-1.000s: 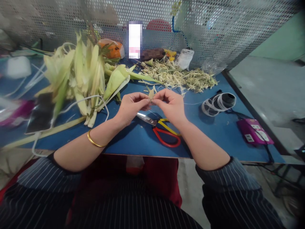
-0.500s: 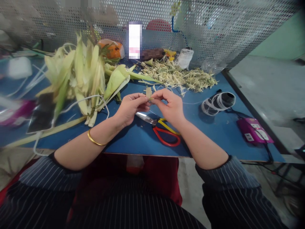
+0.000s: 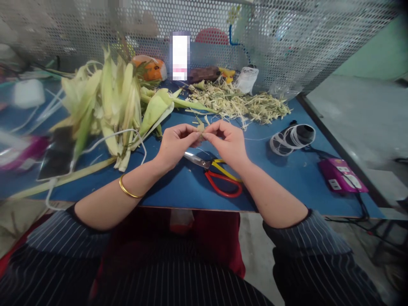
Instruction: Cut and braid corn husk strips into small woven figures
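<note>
Left hand (image 3: pixel 174 145): pinching a tiny leafy bit (image 3: pixel 200 126)
Right hand (image 3: pixel 228 143): pinching that same bit
Scissors (image 3: pixel 208 164): lying roughly 6 o'clock from it
Thread spool (image 3: pixel 291 139): 3 o'clock

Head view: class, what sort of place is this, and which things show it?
Probably a craft workplace: corn husks, scissors and a cone of white thread share one blue table.

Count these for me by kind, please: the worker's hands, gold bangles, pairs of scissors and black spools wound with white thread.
Hands, left and right: 2
Gold bangle: 1
Scissors: 1
Black spool: 1
Total: 5
</note>
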`<state>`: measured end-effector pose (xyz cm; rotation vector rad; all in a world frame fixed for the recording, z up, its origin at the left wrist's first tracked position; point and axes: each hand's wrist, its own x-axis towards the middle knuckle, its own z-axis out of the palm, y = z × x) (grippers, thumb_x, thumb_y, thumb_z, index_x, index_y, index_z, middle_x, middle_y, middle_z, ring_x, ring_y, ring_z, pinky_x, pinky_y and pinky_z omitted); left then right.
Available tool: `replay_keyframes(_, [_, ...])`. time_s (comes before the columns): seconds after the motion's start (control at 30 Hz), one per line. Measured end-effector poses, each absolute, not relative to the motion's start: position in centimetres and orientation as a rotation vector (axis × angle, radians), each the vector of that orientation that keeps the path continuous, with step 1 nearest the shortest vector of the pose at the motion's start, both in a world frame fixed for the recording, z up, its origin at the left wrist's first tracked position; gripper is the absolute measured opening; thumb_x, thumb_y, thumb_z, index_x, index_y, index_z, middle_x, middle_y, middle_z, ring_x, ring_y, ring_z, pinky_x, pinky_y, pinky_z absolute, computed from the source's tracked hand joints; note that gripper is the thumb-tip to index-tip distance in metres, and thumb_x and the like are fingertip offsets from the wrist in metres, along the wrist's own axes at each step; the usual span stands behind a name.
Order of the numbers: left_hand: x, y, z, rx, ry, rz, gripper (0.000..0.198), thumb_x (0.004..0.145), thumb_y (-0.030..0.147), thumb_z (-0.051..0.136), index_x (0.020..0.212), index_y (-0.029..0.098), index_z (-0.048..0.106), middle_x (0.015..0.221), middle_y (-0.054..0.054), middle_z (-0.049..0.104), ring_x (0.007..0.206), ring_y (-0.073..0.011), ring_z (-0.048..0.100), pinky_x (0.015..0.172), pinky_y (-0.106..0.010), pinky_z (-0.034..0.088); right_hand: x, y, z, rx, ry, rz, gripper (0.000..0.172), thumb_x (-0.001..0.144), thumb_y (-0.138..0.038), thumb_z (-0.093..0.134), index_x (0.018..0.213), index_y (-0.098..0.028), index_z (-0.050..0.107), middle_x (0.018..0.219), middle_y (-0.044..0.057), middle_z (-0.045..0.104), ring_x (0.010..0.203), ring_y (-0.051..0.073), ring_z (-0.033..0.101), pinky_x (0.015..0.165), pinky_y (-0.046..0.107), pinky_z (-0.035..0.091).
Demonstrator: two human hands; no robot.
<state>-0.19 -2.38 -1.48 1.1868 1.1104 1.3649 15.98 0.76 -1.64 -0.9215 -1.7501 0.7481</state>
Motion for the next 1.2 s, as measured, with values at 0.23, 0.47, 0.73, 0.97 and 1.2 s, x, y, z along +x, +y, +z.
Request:
replay_keyframes(0.23, [-0.01, -2.53, -1.51, 1.218, 1.163, 1.360, 0.016, 0.074, 0.031, 0.075, 0.074, 0.016, 0.069, 0.068, -0.001, 0.069, 0.062, -0.0113, 0.064, 0.069, -0.026, 0.055, 15.90, 1.04, -1.64, -0.933, -1.698, 0.811, 0.010, 0.077, -0.020, 0.070, 0.073, -0.020, 0.060, 0.066, -0.005, 0.059, 0.061, 0.010, 0.050, 0.061, 0.028, 0.043])
replay_keyframes(0.47, [-0.07, -2.47, -1.53, 1.237, 1.153, 1.334, 0.019, 0.069, 0.029, 0.079, 0.074, 0.015, 0.067, 0.066, 0.000, 0.067, 0.061, -0.0104, 0.062, 0.065, -0.025, 0.054, 15.90, 0.88, -1.63, -0.869, -1.733, 0.793, 0.009, 0.081, -0.017, 0.067, 0.082, -0.021, 0.059, 0.070, -0.005, 0.059, 0.065, 0.010, 0.055, 0.065, 0.028, 0.048])
replay_keyframes(0.73, [-0.53, -2.25, -1.49, 0.942, 1.029, 1.210, 0.024, 0.070, 0.036, 0.080, 0.070, 0.017, 0.065, 0.069, -0.001, 0.069, 0.060, -0.0101, 0.062, 0.065, -0.025, 0.054, 16.38, 0.99, -2.14, -0.798, -1.925, 0.494, 0.006, 0.088, -0.019, 0.062, 0.086, -0.024, 0.065, 0.087, 0.000, 0.068, 0.081, 0.015, 0.061, 0.077, 0.033, 0.049])
replay_keyframes(0.97, [-0.47, -2.40, -1.18, 0.995, 1.051, 1.254, 0.018, 0.068, 0.029, 0.078, 0.076, 0.017, 0.068, 0.071, 0.000, 0.069, 0.066, -0.0118, 0.066, 0.070, -0.026, 0.055, 16.13, 0.71, -1.84, -0.804, -1.898, 0.542, 0.010, 0.086, -0.017, 0.065, 0.078, -0.023, 0.063, 0.080, -0.001, 0.066, 0.077, 0.015, 0.059, 0.073, 0.033, 0.047])
replay_keyframes(1.2, [-0.12, -2.71, -1.17, 1.214, 1.112, 1.368, 0.011, 0.072, 0.026, 0.074, 0.077, 0.016, 0.070, 0.071, -0.001, 0.071, 0.066, -0.0120, 0.066, 0.073, -0.027, 0.056, 15.81, 0.73, -1.62, -0.916, -1.761, 0.727, 0.010, 0.079, -0.015, 0.069, 0.074, -0.020, 0.062, 0.066, -0.004, 0.060, 0.062, 0.011, 0.052, 0.062, 0.029, 0.044])
